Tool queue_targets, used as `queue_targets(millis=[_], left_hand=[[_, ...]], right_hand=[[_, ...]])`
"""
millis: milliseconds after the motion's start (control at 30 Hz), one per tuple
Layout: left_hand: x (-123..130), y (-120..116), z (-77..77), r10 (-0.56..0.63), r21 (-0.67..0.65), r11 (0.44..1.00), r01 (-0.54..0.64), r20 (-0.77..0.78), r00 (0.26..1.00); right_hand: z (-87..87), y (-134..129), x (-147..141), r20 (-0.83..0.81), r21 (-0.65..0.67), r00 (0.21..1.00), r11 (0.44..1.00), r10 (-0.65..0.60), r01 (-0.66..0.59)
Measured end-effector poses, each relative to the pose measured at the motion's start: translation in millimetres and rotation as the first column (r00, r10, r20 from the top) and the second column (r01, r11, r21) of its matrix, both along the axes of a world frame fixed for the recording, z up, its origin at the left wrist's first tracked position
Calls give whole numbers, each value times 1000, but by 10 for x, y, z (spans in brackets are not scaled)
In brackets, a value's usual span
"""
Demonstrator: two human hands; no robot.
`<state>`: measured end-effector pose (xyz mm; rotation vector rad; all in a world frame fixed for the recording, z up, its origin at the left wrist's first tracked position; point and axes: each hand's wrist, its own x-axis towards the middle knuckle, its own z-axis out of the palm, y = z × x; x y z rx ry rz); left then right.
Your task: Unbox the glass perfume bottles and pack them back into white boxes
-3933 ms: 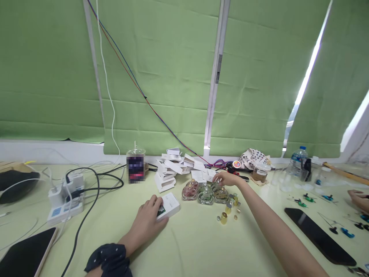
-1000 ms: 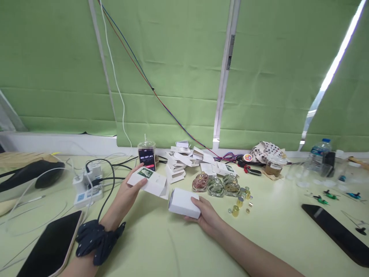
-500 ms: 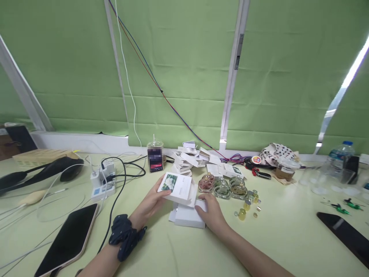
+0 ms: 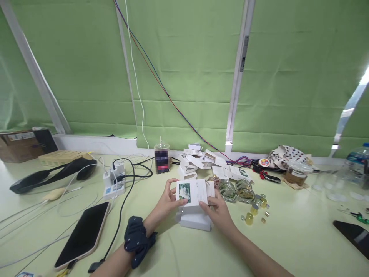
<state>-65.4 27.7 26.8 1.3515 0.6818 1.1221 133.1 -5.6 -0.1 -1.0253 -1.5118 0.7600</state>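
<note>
A white box with a flower picture (image 4: 193,192) is held up over the table by both hands. My left hand (image 4: 170,199) grips its left side, thumb on the picture. My right hand (image 4: 217,209) pinches its right end, where an open flap shows. Below it, a plain white box (image 4: 196,221) lies on the table, partly hidden. Behind my right hand are glass bottles with greenish contents (image 4: 227,190) and a reddish one (image 4: 214,180), partly covered. Yellow-capped small parts (image 4: 249,218) lie to their right.
A heap of white boxes (image 4: 198,157) lies at the back beside a cup (image 4: 162,157). At left are a power strip (image 4: 113,188), cables and a phone (image 4: 83,234). A lidded jar (image 4: 296,173) and dark tablet (image 4: 353,234) are at right.
My right hand has risen from the lower box to the right end of the held box. The held box is now more level and faces the camera. The view has shifted left.
</note>
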Motion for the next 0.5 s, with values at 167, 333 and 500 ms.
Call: queue_targets(millis=[167,333,500], left_hand=[[-12,53,-24,-41,108,994,35,48,998],[-71,26,73,-62,69,996,60,23,998],[-114,-2,145,-131,-24,991,133,63,989]], right_hand=[[29,86,90,-119,-47,993,999,17,-23],[71,87,118,-163,-83,987,996,1,-14],[45,90,116,-154,-98,988,995,-5,-11]])
